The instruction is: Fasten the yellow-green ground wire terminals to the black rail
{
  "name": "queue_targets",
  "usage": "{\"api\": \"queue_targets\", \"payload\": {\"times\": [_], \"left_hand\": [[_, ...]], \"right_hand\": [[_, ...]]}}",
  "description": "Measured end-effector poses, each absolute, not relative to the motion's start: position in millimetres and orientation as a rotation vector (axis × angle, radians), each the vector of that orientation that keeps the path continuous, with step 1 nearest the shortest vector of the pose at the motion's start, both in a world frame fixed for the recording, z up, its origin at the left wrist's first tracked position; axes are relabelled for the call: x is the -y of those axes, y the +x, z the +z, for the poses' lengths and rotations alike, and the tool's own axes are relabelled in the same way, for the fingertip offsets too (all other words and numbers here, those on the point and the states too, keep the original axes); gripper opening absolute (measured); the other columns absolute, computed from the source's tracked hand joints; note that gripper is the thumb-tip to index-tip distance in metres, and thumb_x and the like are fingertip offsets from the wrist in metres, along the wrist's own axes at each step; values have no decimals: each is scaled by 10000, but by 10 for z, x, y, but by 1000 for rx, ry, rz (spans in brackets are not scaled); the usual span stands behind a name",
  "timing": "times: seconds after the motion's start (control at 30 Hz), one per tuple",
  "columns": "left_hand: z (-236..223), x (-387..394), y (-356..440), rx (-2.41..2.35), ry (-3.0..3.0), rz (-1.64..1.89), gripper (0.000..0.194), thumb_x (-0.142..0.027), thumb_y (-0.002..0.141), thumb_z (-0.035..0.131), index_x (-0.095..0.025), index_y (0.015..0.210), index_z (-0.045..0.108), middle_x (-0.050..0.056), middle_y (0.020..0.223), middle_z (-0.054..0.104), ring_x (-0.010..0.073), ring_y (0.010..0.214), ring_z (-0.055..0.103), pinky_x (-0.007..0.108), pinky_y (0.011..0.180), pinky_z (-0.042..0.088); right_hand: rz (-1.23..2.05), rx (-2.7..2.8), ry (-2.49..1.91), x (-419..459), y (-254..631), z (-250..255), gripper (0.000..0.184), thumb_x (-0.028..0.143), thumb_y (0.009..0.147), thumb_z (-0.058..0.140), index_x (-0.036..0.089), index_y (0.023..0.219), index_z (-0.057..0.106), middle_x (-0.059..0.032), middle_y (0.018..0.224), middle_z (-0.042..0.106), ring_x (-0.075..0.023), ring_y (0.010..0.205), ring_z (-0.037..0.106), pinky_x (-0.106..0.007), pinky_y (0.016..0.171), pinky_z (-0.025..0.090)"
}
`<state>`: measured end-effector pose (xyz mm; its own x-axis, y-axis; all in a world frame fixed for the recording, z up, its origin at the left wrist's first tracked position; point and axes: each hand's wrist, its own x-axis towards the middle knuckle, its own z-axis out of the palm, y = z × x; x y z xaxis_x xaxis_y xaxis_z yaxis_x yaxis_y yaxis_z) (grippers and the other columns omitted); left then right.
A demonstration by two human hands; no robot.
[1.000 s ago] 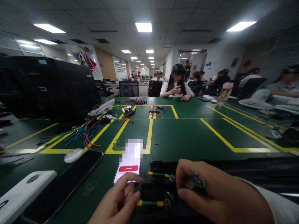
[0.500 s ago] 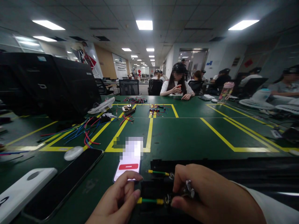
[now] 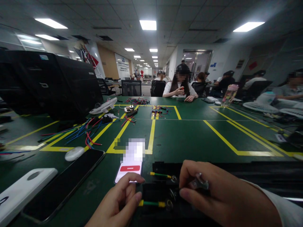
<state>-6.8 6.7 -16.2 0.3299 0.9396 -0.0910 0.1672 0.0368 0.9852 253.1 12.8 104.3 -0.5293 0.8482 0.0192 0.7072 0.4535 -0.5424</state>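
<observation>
My left hand (image 3: 118,203) is closed in a pinch on the end of a short green wire with yellow ends (image 3: 152,204), which lies on a black block (image 3: 156,192) at the table's near edge. Its ring terminal sits by my right thumb. My right hand (image 3: 217,195) is closed on a small metal tool (image 3: 199,183), held over that terminal. A second green and yellow wire (image 3: 161,175) lies just behind on the same black part.
A phone with a lit screen (image 3: 129,171) lies beside my left hand. A dark tablet (image 3: 63,186), white case (image 3: 23,189) and white mouse-like object (image 3: 74,153) lie left. Loose coloured wires (image 3: 78,134) and a black case (image 3: 47,85) sit further left. People sit across the green table (image 3: 189,138).
My right hand dipped toward the lower wire's terminal half a second ago and has lifted slightly back. The left hand keeps its pinch on the wire.
</observation>
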Motion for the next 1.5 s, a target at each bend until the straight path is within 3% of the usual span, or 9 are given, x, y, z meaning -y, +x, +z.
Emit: {"api": "queue_targets", "payload": {"times": [0.23, 0.43, 0.7, 0.87, 1.1, 1.27, 1.5], "left_hand": [[-150, -62, -79, -1085, 1398, 837, 319, -475, 963, 486, -279, 1215, 471, -92, 645, 411, 64, 406, 317, 174, 364, 244], [-181, -69, -96, -1088, 1393, 831, 297, -453, 967, 486, -292, 1216, 466, -94, 649, 408, 63, 397, 319, 166, 355, 265], [-177, -76, -93, -1107, 1411, 838, 311, -444, 962, 498, -283, 1227, 487, -92, 625, 391, 70, 406, 308, 171, 352, 233], [-170, -76, -80, -1107, 1428, 818, 320, -477, 966, 474, -278, 1215, 460, -99, 634, 387, 67, 400, 299, 174, 362, 247], [-156, -65, -65, -1096, 1413, 823, 336, -511, 958, 466, -272, 1194, 458, -97, 626, 389, 77, 410, 319, 179, 366, 247], [-148, -76, -71, -1099, 1419, 833, 306, -482, 957, 482, -274, 1181, 467, -98, 628, 386, 81, 430, 317, 171, 374, 263], [-136, -67, -50, -1078, 1431, 860, 272, -480, 963, 476, -274, 1136, 436, -114, 618, 376, 60, 407, 303, 163, 372, 221]], "right_hand": [[678, 2468, -1388, -133, 2501, 938, 87, 224, 816, 660, 214, 791, 577, -16, 787, 697, -186, 694, 612, -273, 603, 411], [601, 2465, -1417, -126, 2453, 918, 143, 147, 729, 707, 217, 777, 593, -1, 792, 720, -185, 696, 625, -258, 597, 405], [669, 2482, -1367, -113, 2462, 950, 99, 128, 798, 606, 223, 826, 600, 7, 827, 710, -172, 743, 632, -259, 639, 429], [712, 2444, -1319, -122, 2491, 1028, 108, 125, 835, 545, 225, 818, 582, 24, 744, 660, -142, 650, 598, -232, 580, 421], [681, 2473, -1373, -128, 2499, 953, 80, 243, 828, 645, 223, 801, 573, -5, 759, 690, -177, 660, 612, -259, 576, 413], [635, 2467, -1358, -117, 2466, 884, 148, 220, 773, 724, 218, 765, 577, 7, 782, 709, -175, 691, 614, -253, 600, 405], [593, 2504, -1401, -105, 2442, 848, 88, 182, 786, 661, 214, 794, 580, -17, 804, 696, -194, 706, 607, -279, 608, 413]]}}
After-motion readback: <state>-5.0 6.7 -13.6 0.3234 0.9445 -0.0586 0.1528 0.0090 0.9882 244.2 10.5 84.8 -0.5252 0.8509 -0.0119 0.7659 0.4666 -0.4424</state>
